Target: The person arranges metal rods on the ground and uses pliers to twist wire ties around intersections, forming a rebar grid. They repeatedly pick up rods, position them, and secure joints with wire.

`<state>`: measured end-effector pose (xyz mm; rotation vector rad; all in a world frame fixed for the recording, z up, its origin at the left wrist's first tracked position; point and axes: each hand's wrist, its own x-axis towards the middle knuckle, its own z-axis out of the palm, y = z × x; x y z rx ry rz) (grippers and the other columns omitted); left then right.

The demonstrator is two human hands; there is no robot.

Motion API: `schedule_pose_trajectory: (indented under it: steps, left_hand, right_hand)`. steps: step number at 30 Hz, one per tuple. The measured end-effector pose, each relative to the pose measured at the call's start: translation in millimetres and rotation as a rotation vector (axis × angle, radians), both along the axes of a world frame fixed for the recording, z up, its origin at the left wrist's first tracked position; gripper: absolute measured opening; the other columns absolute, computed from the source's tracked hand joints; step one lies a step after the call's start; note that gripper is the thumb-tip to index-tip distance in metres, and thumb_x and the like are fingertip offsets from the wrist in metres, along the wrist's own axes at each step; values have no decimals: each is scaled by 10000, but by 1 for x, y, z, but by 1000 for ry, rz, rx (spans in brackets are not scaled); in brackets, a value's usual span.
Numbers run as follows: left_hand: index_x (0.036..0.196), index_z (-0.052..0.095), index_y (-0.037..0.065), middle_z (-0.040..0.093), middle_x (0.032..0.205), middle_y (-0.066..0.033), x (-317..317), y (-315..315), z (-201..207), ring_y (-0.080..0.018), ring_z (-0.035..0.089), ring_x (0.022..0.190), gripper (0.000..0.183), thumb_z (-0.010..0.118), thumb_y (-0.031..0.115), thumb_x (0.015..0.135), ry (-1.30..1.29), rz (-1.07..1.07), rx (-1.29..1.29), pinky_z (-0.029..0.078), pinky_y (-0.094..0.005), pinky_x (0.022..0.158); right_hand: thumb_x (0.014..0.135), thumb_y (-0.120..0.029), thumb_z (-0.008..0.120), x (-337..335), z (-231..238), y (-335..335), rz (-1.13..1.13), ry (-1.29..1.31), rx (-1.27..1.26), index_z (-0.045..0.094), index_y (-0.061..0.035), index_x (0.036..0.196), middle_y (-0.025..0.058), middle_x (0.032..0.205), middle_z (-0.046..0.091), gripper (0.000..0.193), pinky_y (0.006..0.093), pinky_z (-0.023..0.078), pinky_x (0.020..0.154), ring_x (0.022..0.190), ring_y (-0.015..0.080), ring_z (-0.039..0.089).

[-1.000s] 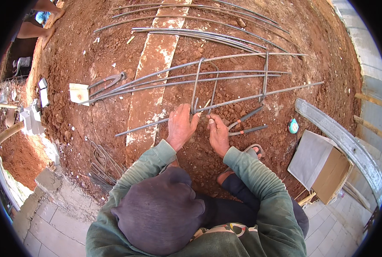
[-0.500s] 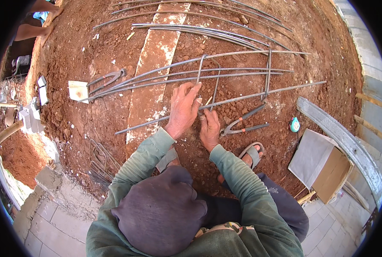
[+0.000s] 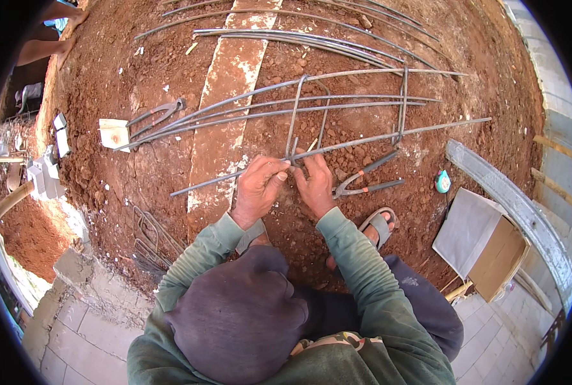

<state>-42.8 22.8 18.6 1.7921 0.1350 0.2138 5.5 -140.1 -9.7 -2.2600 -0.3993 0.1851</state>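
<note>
My left hand [image 3: 258,187] and my right hand [image 3: 315,183] meet at the nearest long rebar [image 3: 376,138], where a bent steel stirrup [image 3: 294,119] crosses it. Both hands have their fingers closed in a pinch at this crossing. What lies between the fingertips is too small and hidden to make out. A second stirrup [image 3: 402,106] stands round the bars farther right. Just right of my right hand, nipper pliers [image 3: 368,181] with dark handles lie on the soil. Several more long bars [image 3: 267,113] run behind the near one, through the stirrups.
Another pair of nippers [image 3: 159,117] lies by a wooden block [image 3: 114,135] at left. More loose rebars [image 3: 299,43] lie beyond, across a plank [image 3: 225,96]. To the right are a teal tape measure [image 3: 442,182], a cardboard box [image 3: 469,224] and a curved metal strip [image 3: 511,192]. Bent stirrups [image 3: 148,237] lie near left. Another person's limbs [image 3: 48,48] show far left.
My left hand has come down from above the near bar to my right hand. The stirrup between them now reaches the near bar, and my right hand has shifted slightly.
</note>
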Motion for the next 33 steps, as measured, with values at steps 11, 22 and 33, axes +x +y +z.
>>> schedule_pose_trajectory:
  steps: [11, 22, 33]
  left_hand:
    - [1113, 695, 16, 633, 932, -65, 7, 11, -10, -141, 587, 842, 197, 603, 129, 979, 160, -23, -316, 477, -282, 746]
    - [1159, 681, 24, 650, 1015, -50, 16, 16, -8, -133, 616, 943, 267, 582, 218, 1004, 270, -81, -429, 501, -291, 849]
    - [1135, 681, 10, 687, 960, -119, 17, 27, -13, -244, 676, 895, 312, 653, 261, 952, -146, -452, -216, 526, -353, 830]
  right_hand:
    - [792, -8, 686, -8, 7, 4, -30, -102, -252, 622, -15, 999, 147, 984, 601, 217, 460, 470, 830, 987, 371, 575]
    - [836, -54, 631, -13, 19, 8, -57, 41, -493, 608, -27, 1070, 167, 925, 612, 236, 491, 507, 677, 806, 392, 633]
    - [856, -168, 698, -9, -2, 9, -20, -39, -203, 643, -49, 921, 157, 815, 635, 146, 465, 497, 606, 741, 369, 644]
